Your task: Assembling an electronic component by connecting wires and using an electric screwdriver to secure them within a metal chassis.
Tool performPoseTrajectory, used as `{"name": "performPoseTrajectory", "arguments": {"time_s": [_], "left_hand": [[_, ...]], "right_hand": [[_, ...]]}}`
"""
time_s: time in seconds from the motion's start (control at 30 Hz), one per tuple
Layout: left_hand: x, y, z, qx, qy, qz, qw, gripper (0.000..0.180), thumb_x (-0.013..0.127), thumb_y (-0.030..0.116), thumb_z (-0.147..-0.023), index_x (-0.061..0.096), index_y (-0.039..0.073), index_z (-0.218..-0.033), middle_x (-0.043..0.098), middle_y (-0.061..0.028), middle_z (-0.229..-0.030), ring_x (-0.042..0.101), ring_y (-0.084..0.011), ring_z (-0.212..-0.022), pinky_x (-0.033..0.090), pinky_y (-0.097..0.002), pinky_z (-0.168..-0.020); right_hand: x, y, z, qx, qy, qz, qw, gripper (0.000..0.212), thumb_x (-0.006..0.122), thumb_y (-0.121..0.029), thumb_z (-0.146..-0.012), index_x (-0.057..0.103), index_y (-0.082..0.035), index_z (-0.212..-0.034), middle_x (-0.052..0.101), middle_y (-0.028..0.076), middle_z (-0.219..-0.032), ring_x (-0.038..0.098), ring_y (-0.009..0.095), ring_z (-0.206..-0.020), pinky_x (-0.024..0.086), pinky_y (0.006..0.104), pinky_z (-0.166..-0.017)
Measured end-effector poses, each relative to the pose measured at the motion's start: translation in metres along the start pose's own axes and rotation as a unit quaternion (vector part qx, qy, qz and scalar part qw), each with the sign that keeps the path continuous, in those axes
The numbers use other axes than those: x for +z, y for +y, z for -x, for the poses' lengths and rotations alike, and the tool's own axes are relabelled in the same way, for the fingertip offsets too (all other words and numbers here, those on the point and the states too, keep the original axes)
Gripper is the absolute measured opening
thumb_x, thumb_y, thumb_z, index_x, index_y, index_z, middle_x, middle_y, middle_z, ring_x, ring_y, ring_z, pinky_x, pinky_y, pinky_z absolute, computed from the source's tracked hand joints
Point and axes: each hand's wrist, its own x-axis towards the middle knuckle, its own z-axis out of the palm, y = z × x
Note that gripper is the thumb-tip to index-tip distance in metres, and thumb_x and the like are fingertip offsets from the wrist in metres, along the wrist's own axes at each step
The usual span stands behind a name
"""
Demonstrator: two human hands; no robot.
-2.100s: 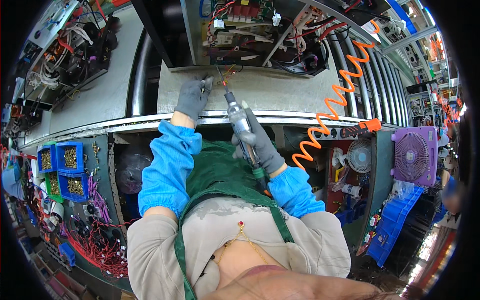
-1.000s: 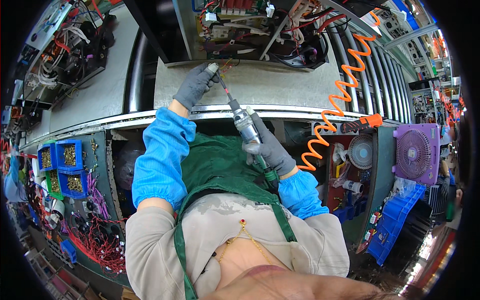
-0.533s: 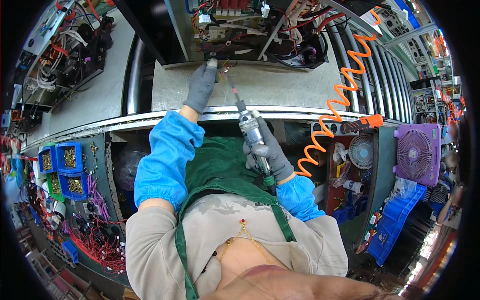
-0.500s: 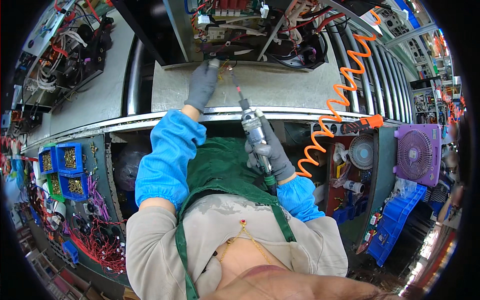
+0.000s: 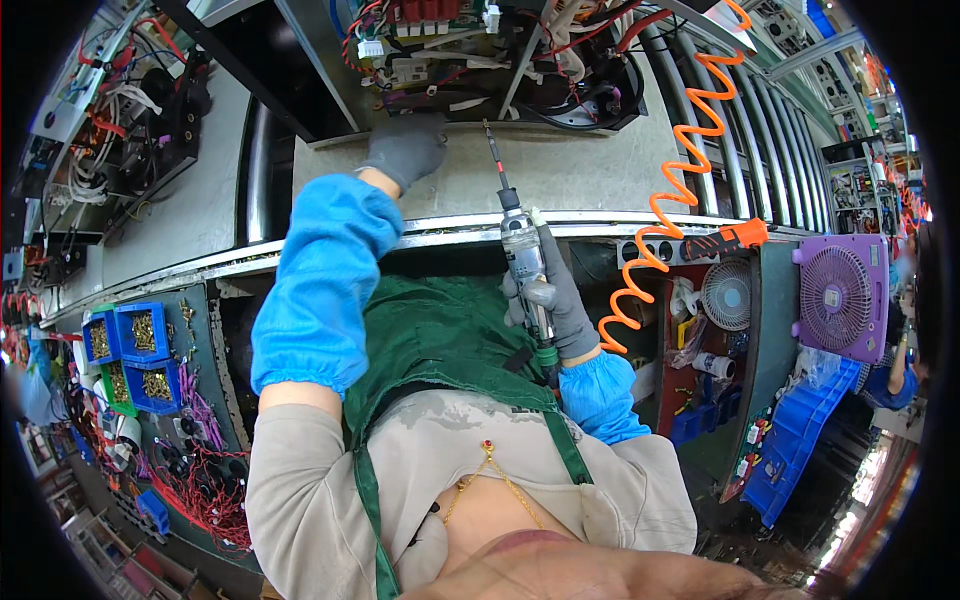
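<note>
My right hand (image 5: 562, 312), in a grey glove, is wrapped round a power screwdriver (image 5: 522, 250) with a silver body. Its long bit points away from me, and the tip stands close to the front edge of an open metal chassis (image 5: 335, 75) full of wiring. To the left of the tip, my left hand (image 5: 405, 150), gloved too, rests at that same front edge. Its fingers curl inward, and what they hold, if anything, is hidden. Inside the chassis a circuit board (image 5: 440, 28) with red parts and white connectors shows beyond my left hand.
An orange coiled air hose (image 5: 683, 165) hangs to the right beside metal rollers (image 5: 770, 130). A purple fan (image 5: 838, 298) stands farther right. Blue bins (image 5: 143, 333) of brass-coloured fasteners and red wires (image 5: 195, 490) lie at the left. Another wired unit (image 5: 130, 130) sits at far left.
My left hand has moved off the yellow wire-like piece near the bit, up to the chassis edge; that piece no longer shows. The screwdriver has shifted slightly right, its tip nearer the chassis.
</note>
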Motion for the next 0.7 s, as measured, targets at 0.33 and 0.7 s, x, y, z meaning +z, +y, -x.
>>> {"name": "performPoseTrajectory", "arguments": {"time_s": [0.33,0.7], "left_hand": [[0.001,-0.002,0.014,-0.094,0.050,0.012,0.994,0.024,0.050,0.027,-0.086,0.067,0.012,-0.092,0.067,-0.0140,-0.091,0.065,-0.0317,-0.084,0.052,-0.0434,-0.071],[0.008,0.009,0.015,-0.124,0.027,0.049,0.991,0.026,0.051,0.028,-0.085,0.065,0.010,-0.097,0.066,-0.0154,-0.092,0.064,-0.0336,-0.085,0.051,-0.0440,-0.074]], "right_hand": [[0.007,0.000,0.004,0.026,0.011,-0.030,0.999,0.100,0.065,-0.008,-0.068,0.009,-0.024,-0.149,0.057,0.014,-0.082,0.060,0.020,-0.057,0.055,0.0328,-0.049],[0.001,0.006,0.013,0.019,0.004,-0.015,1.000,0.107,0.078,-0.024,-0.066,0.011,-0.027,-0.149,0.059,0.014,-0.083,0.062,0.021,-0.054,0.057,0.0356,-0.050]]}}
